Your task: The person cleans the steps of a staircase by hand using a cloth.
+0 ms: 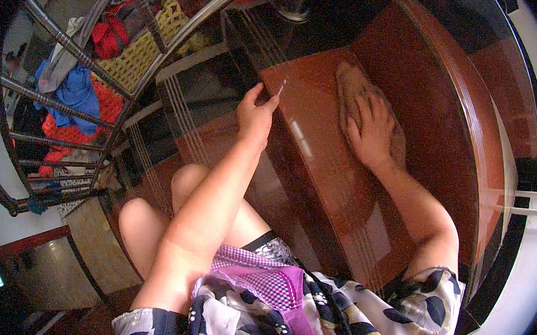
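Note:
My right hand (372,128) presses down on a crumpled brown-grey cloth (350,81), holding it against a glossy reddish-brown stair tread (313,95). Its fingers are spread over the cloth, which looks damp or thin. By the tread's outer edge is my left hand (256,114), thumb and index finger apart at the tips. A thin pale stick-like thing (281,88) shows right at the thumb tip; whether the hand grips it cannot be told. The other left fingers are hidden.
Lower steps with striped dark edges (184,117) descend on the left. A metal railing (77,50) runs along them, with a yellow woven basket (136,60), red cloth (110,34) and blue cloth (73,98) beyond. The stair riser (427,100) rises on the right, near a white wall (521,290).

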A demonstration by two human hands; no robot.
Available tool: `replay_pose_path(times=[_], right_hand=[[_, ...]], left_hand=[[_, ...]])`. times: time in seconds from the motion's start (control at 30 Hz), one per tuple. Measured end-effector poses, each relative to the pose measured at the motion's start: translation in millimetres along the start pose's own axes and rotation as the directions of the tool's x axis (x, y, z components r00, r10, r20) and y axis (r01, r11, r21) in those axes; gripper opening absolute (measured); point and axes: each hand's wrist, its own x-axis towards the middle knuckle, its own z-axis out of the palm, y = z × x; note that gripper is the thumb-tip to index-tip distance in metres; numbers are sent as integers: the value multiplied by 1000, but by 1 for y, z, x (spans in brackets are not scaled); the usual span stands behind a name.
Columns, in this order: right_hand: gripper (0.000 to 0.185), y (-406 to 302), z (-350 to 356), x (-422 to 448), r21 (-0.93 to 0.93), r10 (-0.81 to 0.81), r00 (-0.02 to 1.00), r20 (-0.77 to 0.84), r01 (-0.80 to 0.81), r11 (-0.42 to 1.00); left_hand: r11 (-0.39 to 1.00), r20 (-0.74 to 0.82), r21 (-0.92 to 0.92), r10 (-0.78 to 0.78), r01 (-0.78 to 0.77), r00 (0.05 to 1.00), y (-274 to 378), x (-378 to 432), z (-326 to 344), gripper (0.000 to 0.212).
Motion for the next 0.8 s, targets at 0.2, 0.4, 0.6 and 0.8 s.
replay_pose_path(times=[0.2,0.4,0.6,0.8], right_hand=[[52,-38,34,96,-24,95,991,-92,-98,995],[55,-92,55,140,-38,84,977,-196,-93,995],[53,-95,49,112,18,-223,971,-89,226,974],[56,-61,12,-7,151,-363,929,-64,369,917]], left_hand=[[1000,-23,-2,12,-12,1000,-1,-1,0,47],[999,69,34,-8,5,998,-14,14,-2,51],[966,183,-179,-156,189,971,-36,32,-14,45],[967,178,-160,-167,196,970,-21,32,-14,51]])
